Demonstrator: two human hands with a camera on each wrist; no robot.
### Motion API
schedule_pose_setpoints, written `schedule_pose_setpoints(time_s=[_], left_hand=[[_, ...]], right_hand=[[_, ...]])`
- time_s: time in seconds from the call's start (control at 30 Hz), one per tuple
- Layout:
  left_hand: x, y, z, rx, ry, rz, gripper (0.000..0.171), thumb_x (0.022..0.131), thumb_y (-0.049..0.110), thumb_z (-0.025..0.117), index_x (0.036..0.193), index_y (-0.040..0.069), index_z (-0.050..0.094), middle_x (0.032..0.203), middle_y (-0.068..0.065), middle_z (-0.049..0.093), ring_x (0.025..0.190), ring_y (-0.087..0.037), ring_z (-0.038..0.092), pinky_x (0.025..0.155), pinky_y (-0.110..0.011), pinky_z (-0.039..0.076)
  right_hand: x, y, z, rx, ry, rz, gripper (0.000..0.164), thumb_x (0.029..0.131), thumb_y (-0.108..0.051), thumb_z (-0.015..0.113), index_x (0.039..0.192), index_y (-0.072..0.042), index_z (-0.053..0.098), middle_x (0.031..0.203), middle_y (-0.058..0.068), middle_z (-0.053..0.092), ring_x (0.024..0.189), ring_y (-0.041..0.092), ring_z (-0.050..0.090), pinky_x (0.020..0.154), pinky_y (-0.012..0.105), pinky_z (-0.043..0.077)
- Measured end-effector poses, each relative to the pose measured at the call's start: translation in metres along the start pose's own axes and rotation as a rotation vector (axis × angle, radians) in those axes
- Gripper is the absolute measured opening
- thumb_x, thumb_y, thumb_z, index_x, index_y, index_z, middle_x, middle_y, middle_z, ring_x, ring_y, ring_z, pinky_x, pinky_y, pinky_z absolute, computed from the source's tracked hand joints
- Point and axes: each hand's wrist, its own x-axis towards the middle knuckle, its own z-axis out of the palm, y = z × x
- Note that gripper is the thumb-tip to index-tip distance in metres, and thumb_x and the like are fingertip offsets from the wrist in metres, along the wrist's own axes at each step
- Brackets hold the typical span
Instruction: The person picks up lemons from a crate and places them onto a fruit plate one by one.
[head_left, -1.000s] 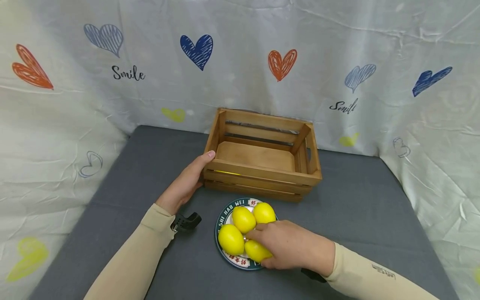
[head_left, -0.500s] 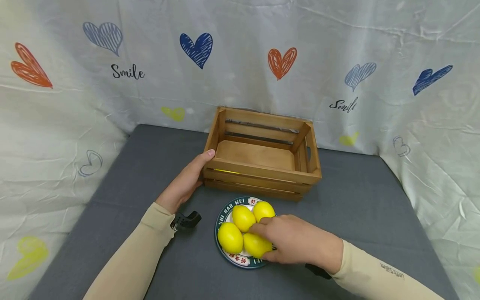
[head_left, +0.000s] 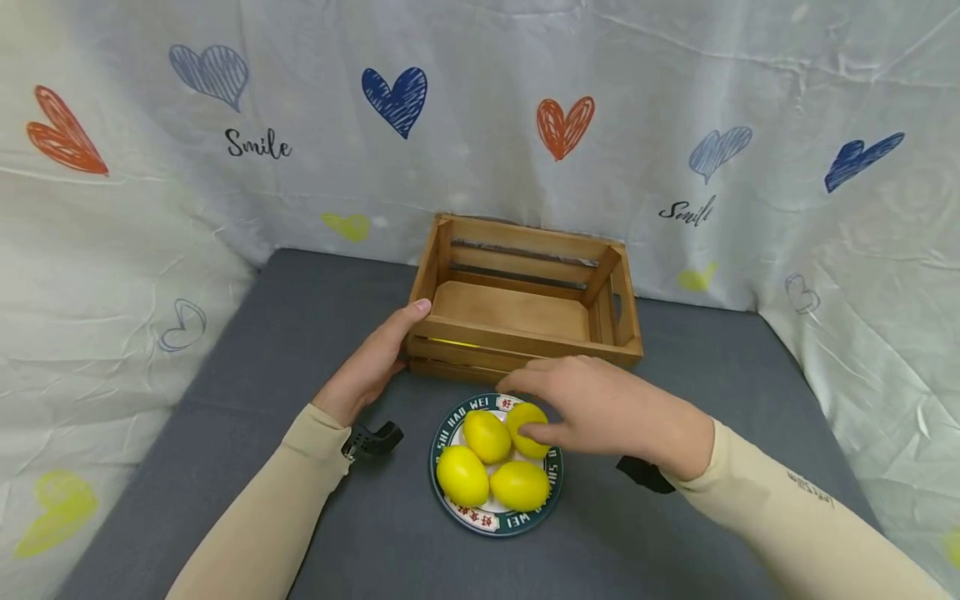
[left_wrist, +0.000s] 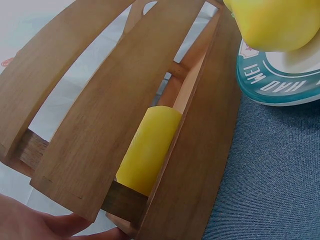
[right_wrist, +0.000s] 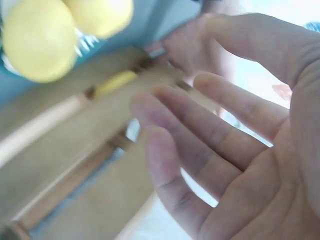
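Note:
My left hand (head_left: 367, 362) grips the left end of a slatted wooden crate (head_left: 517, 340), its thumb over the top corner. In the left wrist view those fingers (left_wrist: 62, 226) curl at the crate's end, and a yellow fruit (left_wrist: 150, 150) shows inside between the slats. Several yellow lemons (head_left: 520, 486) lie on a green-rimmed plate (head_left: 445, 450) in front of the crate. My right hand (head_left: 611, 410), holding nothing, is over the plate's far right side, overlapping one lemon and the crate's front in the head view. The right wrist view shows its palm and spread fingers (right_wrist: 215, 135).
A grey cloth (head_left: 360, 525) covers the table. Behind and beside it hangs a white curtain (head_left: 480, 50) printed with hearts and "Smile". The crate stands near the back edge, its front wall hiding much of the fruit inside.
My right hand has let go of the front right lemon and moved up and away toward the crate, leaving that lemon on the plate, lying slightly turned. My left hand and the crate have stayed put.

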Motion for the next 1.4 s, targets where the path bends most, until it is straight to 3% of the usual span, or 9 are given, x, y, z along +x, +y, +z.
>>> schedule_pose_setpoints(time_s=[0.07, 0.27, 0.57, 0.67, 0.8, 1.03, 1.23, 1.4], left_hand=[[0.000, 0.000, -0.001, -0.005, 0.002, -0.003, 0.100, 0.102, 0.074, 0.045, 0.175, 0.020, 0.004, 0.182, -0.011, 0.002, 0.166, -0.039, 0.011, 0.130, -0.075, 0.010], [0.000, -0.001, 0.000, -0.008, -0.004, 0.007, 0.099, 0.102, 0.074, 0.046, 0.175, 0.021, 0.008, 0.182, -0.010, 0.005, 0.165, -0.038, 0.013, 0.129, -0.076, 0.011], [-0.002, -0.004, 0.001, -0.023, 0.006, 0.017, 0.094, 0.102, 0.072, 0.049, 0.175, 0.023, 0.014, 0.181, -0.010, 0.009, 0.163, -0.039, 0.017, 0.129, -0.077, 0.010], [-0.003, -0.005, 0.004, -0.020, -0.003, 0.022, 0.094, 0.102, 0.071, 0.048, 0.175, 0.022, 0.014, 0.181, -0.011, 0.009, 0.163, -0.040, 0.016, 0.128, -0.078, 0.010], [-0.002, -0.007, 0.007, -0.022, -0.009, 0.020, 0.094, 0.102, 0.072, 0.048, 0.174, 0.022, 0.015, 0.181, -0.010, 0.009, 0.164, -0.039, 0.016, 0.128, -0.078, 0.010], [-0.004, -0.004, 0.006, -0.010, -0.014, 0.017, 0.098, 0.102, 0.075, 0.048, 0.174, 0.019, 0.013, 0.179, -0.011, 0.012, 0.162, -0.040, 0.020, 0.128, -0.079, 0.011], [-0.006, -0.002, 0.001, -0.013, -0.002, 0.000, 0.098, 0.101, 0.076, 0.049, 0.174, 0.019, 0.015, 0.179, -0.011, 0.015, 0.162, -0.039, 0.022, 0.129, -0.077, 0.013], [-0.007, 0.000, -0.001, -0.005, 0.003, -0.001, 0.097, 0.102, 0.076, 0.049, 0.174, 0.019, 0.016, 0.179, -0.010, 0.015, 0.163, -0.038, 0.020, 0.129, -0.077, 0.013]], right_hand=[[0.008, 0.002, -0.011, -0.011, 0.042, -0.019, 0.044, 0.100, -0.032, 0.080, 0.141, -0.019, 0.070, 0.134, -0.004, 0.073, 0.110, 0.012, 0.073, 0.093, 0.036, 0.063], [0.032, 0.012, -0.035, -0.035, 0.126, -0.041, 0.042, 0.100, -0.031, 0.080, 0.138, -0.016, 0.071, 0.126, 0.000, 0.073, 0.102, 0.014, 0.072, 0.089, 0.036, 0.062], [0.075, 0.038, -0.063, 0.031, 0.060, 0.038, 0.049, 0.102, -0.032, 0.078, 0.146, -0.017, 0.065, 0.143, 0.001, 0.069, 0.121, 0.022, 0.071, 0.103, 0.044, 0.060], [0.091, 0.053, -0.070, 0.049, 0.031, 0.053, 0.051, 0.101, -0.032, 0.078, 0.147, -0.015, 0.064, 0.138, 0.005, 0.071, 0.120, 0.024, 0.070, 0.104, 0.045, 0.059], [0.112, 0.072, -0.074, 0.094, -0.014, 0.106, 0.053, 0.099, -0.035, 0.080, 0.147, -0.017, 0.065, 0.129, 0.004, 0.074, 0.117, 0.023, 0.070, 0.101, 0.045, 0.059], [0.148, 0.093, -0.061, 0.174, -0.165, 0.136, 0.057, 0.098, -0.046, 0.078, 0.148, -0.023, 0.064, 0.133, 0.001, 0.073, 0.121, 0.021, 0.069, 0.104, 0.047, 0.058], [0.176, 0.096, -0.047, 0.209, -0.299, 0.124, 0.059, 0.099, -0.044, 0.076, 0.151, -0.020, 0.062, 0.141, 0.006, 0.069, 0.124, 0.023, 0.067, 0.108, 0.048, 0.056], [0.196, 0.089, -0.037, 0.227, -0.433, 0.104, 0.056, 0.103, -0.037, 0.070, 0.154, -0.017, 0.059, 0.144, 0.008, 0.068, 0.119, 0.024, 0.071, 0.103, 0.043, 0.059]])
